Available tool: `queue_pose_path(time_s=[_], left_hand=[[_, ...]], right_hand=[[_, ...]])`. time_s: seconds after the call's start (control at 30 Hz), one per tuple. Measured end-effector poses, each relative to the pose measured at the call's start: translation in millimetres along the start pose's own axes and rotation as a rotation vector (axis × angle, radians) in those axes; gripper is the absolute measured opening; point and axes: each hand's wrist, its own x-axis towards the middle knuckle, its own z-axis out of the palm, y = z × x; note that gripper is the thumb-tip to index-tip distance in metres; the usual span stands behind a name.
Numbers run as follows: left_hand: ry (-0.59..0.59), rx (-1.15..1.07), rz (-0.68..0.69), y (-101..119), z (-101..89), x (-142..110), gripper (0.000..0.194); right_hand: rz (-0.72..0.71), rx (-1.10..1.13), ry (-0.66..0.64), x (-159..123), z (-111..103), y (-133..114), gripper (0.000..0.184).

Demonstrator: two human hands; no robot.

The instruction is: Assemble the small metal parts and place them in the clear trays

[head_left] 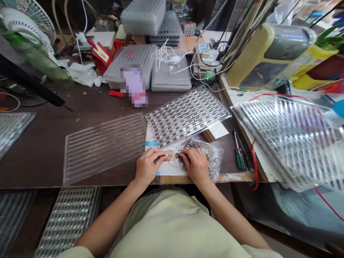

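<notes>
My left hand (pixel 148 165) pinches a small shiny metal part (pixel 166 155) between thumb and fingertips, beside a small tan piece (pixel 170 156). At the left edge of a heap of small metal parts (pixel 189 144), my right hand (pixel 196 164) has its thumb and fingers drawn together. What they hold, if anything, is too small to make out. The heap lies on a clear plastic bag (pixel 216 157) holding more such parts. Just beyond both hands, a clear ribbed tray (pixel 185 114) carries rows of small dark-and-silver pieces. Another ribbed tray (pixel 104 147) lies flat to the left.
A green-handled screwdriver (pixel 238 157) lies right of the bag, near a small cardboard box (pixel 216 132). Stacked clear trays (pixel 285 139) overhang the right side. More tray stacks (pixel 131 61), a white cable (pixel 168 53) and a fan (pixel 29 25) stand at the back.
</notes>
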Motion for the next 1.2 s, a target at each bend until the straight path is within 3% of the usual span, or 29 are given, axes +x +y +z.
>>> queue_pose_path(time_s=[0.57, 0.8, 1.0, 1.2], left_hand=[[-0.03, 0.114, 0.033, 0.3, 3.1, 2.7, 0.014], [-0.032, 0.1, 0.03, 2.0, 1.9, 2.9, 0.011], [0.043, 0.069, -0.011, 1.0, 0.6, 0.3, 0.013], [0.056, 0.051, 0.005, -2.4, 3.9, 4.2, 0.013]], right_hand=[[0.058, 0.27, -0.048, 7.7, -15.9, -6.0, 0.021], [0.06, 0.265, -0.098, 12.3, -10.2, -13.3, 0.014], [0.075, 0.195, -0.107, 9.5, -8.7, -13.5, 0.012], [0.048, 0.112, -0.167, 14.9, 6.9, -24.5, 0.012]])
